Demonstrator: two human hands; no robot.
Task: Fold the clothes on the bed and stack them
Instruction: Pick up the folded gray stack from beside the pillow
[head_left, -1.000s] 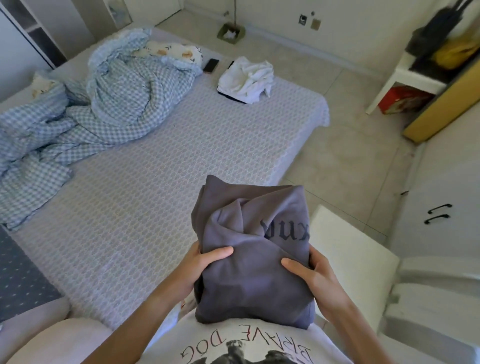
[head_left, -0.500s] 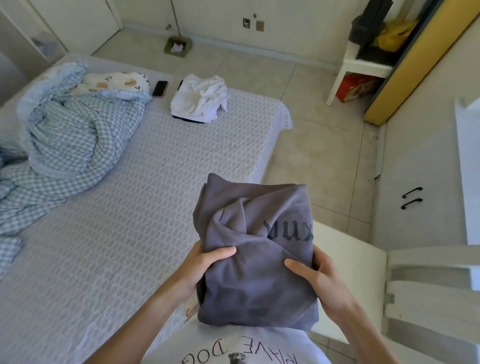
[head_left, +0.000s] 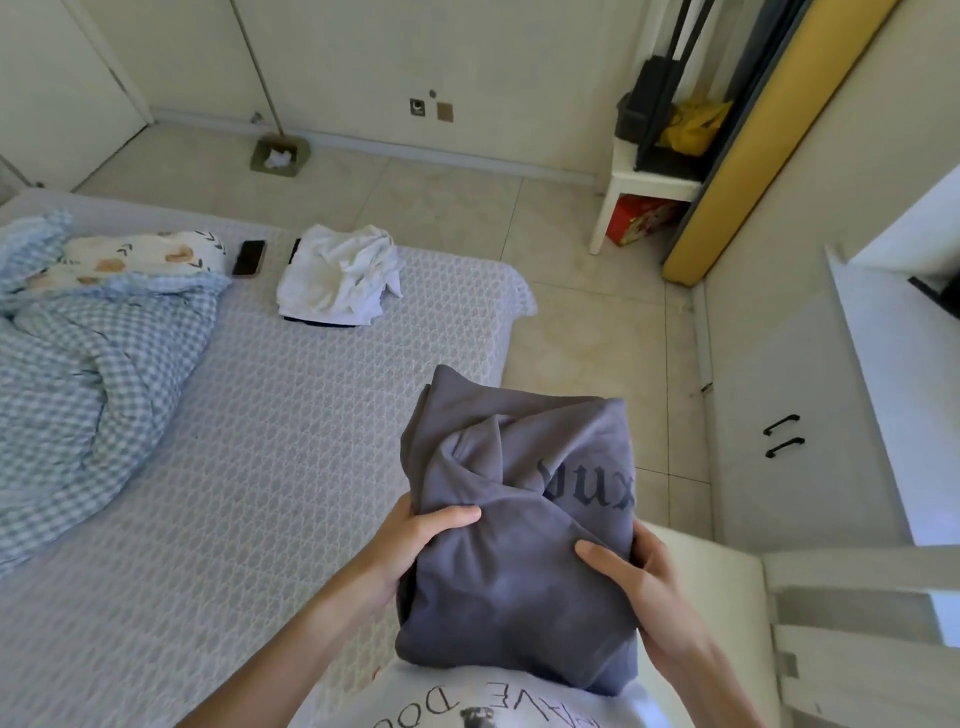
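Note:
A folded grey garment (head_left: 519, 545) with dark lettering is held in front of my chest, above the near edge of the bed (head_left: 270, 426). My left hand (head_left: 415, 540) grips its left side with the thumb on top. On the garment's right side, my right hand (head_left: 639, 582) clasps it the same way. A crumpled pile of white clothes (head_left: 340, 275) lies on a dark item at the bed's far corner.
A rumpled blue checked duvet (head_left: 88, 364) covers the bed's left side, with a patterned pillow (head_left: 140, 254) and a black phone (head_left: 248, 257) beyond it. A white chair (head_left: 810, 613) stands at my right. White cabinets (head_left: 800, 415) and tiled floor (head_left: 587, 332) lie further right.
My view has swung right, so the bed and white pile have slid left in frame. Both hands keep the same hold on the grey garment.

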